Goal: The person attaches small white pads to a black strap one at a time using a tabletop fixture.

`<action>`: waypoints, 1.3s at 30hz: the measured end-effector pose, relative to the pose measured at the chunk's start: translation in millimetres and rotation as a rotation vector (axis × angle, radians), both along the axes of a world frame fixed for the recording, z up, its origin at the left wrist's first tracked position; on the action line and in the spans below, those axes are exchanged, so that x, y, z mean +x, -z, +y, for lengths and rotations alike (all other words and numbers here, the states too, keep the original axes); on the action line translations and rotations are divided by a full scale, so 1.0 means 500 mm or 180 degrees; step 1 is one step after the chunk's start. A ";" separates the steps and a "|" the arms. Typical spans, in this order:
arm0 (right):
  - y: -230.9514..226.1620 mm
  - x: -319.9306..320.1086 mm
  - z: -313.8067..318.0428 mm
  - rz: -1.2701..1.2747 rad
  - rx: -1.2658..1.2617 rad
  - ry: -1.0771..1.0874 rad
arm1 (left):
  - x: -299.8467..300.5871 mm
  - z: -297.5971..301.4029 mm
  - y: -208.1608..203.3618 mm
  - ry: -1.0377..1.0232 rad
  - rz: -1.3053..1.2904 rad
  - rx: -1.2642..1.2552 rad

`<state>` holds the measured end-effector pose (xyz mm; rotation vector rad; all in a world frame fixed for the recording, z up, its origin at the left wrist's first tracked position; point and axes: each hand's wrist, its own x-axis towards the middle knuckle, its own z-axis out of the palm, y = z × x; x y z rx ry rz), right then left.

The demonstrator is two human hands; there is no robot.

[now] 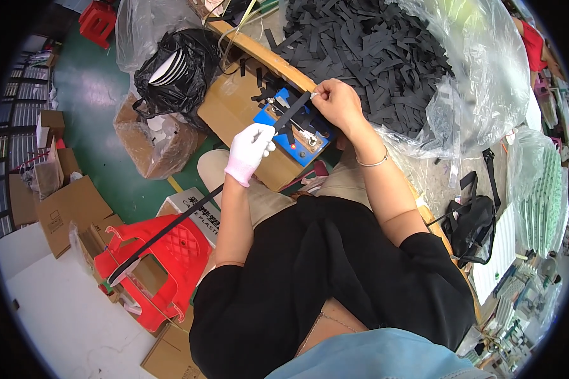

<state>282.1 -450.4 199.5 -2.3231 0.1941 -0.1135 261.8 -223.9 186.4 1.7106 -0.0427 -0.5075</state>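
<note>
A long black strap (182,218) runs from a roll by the red stool, past my left forearm and up to my hands. My left hand (251,148), in a white glove with a pink cuff, is closed on the strap. My bare right hand (339,103) pinches the strap's far end at the wooden table edge; small white bits show at its fingertips. Beneath the stretched strap sits a blue device (302,149) with metal parts and a red light. Part of the device is hidden by the strap and by black pieces lying there.
A big heap of cut black strips (367,60) lies in clear plastic on the table. A cardboard box (224,107) is under the device. The red stool (171,252) stands at left, a black plastic bag (180,69) far left, a black bag (471,221) at right.
</note>
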 end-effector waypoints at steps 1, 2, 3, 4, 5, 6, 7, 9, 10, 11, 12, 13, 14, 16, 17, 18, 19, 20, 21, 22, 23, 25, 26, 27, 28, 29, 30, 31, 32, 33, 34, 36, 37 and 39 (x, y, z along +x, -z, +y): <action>0.000 0.000 0.002 -0.0056 -0.0075 0.0032 | 0.000 0.000 0.001 -0.0024 -0.0001 0.0025; 0.001 0.000 0.003 -0.0113 -0.0151 0.0065 | 0.001 0.000 0.002 -0.0023 -0.0001 0.0025; 0.001 0.001 0.003 -0.0115 -0.0151 0.0064 | 0.002 -0.001 0.004 -0.0035 -0.0004 0.0046; 0.002 0.001 0.004 -0.0095 -0.0163 0.0068 | 0.004 -0.002 0.006 -0.0047 -0.0009 0.0065; 0.001 0.002 0.004 -0.0076 -0.0175 0.0071 | 0.006 -0.002 0.009 -0.0047 -0.0016 0.0063; 0.001 0.002 0.006 -0.0079 -0.0176 0.0070 | 0.009 -0.002 0.015 -0.0049 0.0017 0.0144; 0.000 0.002 0.008 -0.0029 -0.0201 0.0068 | 0.010 -0.001 0.020 -0.0053 0.0048 0.0226; -0.001 0.001 0.010 0.0018 -0.0229 0.0070 | 0.011 -0.002 0.030 -0.0081 0.0025 0.0298; -0.001 0.000 0.010 -0.0032 -0.0278 0.0057 | 0.011 -0.003 0.031 -0.0106 0.0007 0.0371; -0.002 -0.001 0.011 -0.0084 -0.0327 0.0042 | 0.010 -0.001 0.029 -0.0104 0.0002 0.0370; -0.004 -0.004 0.011 -0.0083 -0.0328 0.0042 | 0.006 0.002 0.025 -0.0147 -0.0016 0.0209; -0.009 -0.009 0.012 -0.0175 -0.0127 0.0056 | 0.002 0.003 0.020 -0.0191 -0.0034 0.0049; -0.011 -0.012 0.012 -0.0268 0.0073 0.0069 | 0.000 0.004 0.011 -0.0192 -0.0034 0.0048; 0.000 -0.018 0.001 -0.0322 0.0335 -0.0043 | -0.005 0.001 -0.021 -0.0203 0.0103 -0.0471; 0.004 -0.021 -0.004 -0.0378 0.0594 -0.0152 | -0.005 -0.007 -0.033 -0.0198 0.0106 -0.0469; 0.000 -0.022 -0.003 -0.0380 0.0600 -0.0160 | -0.005 -0.016 -0.044 -0.0190 0.0052 -0.0471; -0.007 -0.024 -0.001 -0.0017 0.1081 -0.0374 | -0.004 -0.023 -0.049 -0.0179 -0.0003 -0.0474; -0.015 -0.026 0.000 0.0349 0.1558 -0.0586 | -0.002 -0.025 -0.047 -0.0181 -0.0006 -0.0470; -0.022 -0.027 0.001 0.0465 0.1686 -0.0638 | 0.002 -0.030 -0.042 -0.0171 0.0025 -0.0527; -0.027 -0.028 0.003 0.0458 0.1684 -0.0626 | 0.005 -0.035 -0.037 -0.0160 0.0056 -0.0585; -0.030 -0.030 0.004 0.0492 0.1818 -0.0671 | 0.008 -0.040 -0.034 -0.0148 0.0054 -0.0587; -0.031 -0.030 0.001 0.0542 0.1878 -0.0769 | 0.011 -0.049 -0.031 -0.0062 0.0030 -0.0487; -0.026 -0.029 0.000 0.0542 0.1880 -0.0767 | 0.012 -0.052 -0.031 -0.0060 0.0032 -0.0486; -0.020 -0.027 0.000 0.0385 0.1835 -0.0716 | 0.013 -0.054 -0.031 -0.0050 0.0061 -0.0512; -0.017 -0.025 0.000 0.0229 0.1791 -0.0667 | 0.014 -0.055 -0.031 -0.0042 0.0090 -0.0538; -0.016 -0.024 -0.002 0.0229 0.1794 -0.0669 | 0.013 -0.053 -0.030 -0.0043 0.0090 -0.0535; -0.017 -0.021 -0.004 0.0221 0.1422 -0.0495 | 0.012 -0.049 -0.028 -0.0063 0.0101 -0.0447; -0.018 -0.018 -0.007 0.0212 0.1051 -0.0323 | 0.011 -0.044 -0.026 -0.0083 0.0113 -0.0359; -0.015 -0.013 -0.009 0.0212 0.1055 -0.0327 | 0.010 -0.037 -0.024 -0.0087 0.0112 -0.0356; -0.011 -0.008 -0.012 0.0134 0.0761 -0.0226 | 0.008 -0.030 -0.021 -0.0068 0.0095 -0.0237; -0.008 -0.004 -0.014 0.0056 0.0467 -0.0125 | 0.006 -0.024 -0.018 -0.0048 0.0079 -0.0119; -0.010 0.001 -0.014 0.0162 0.0379 -0.0075 | 0.005 -0.012 -0.008 -0.0067 0.0118 -0.0062; -0.010 0.004 -0.013 0.0204 0.0262 -0.0084 | 0.005 -0.008 -0.002 -0.0083 0.0154 -0.0007; -0.009 0.006 -0.012 0.0248 0.0144 -0.0091 | 0.006 -0.003 0.011 -0.0068 0.0158 0.0016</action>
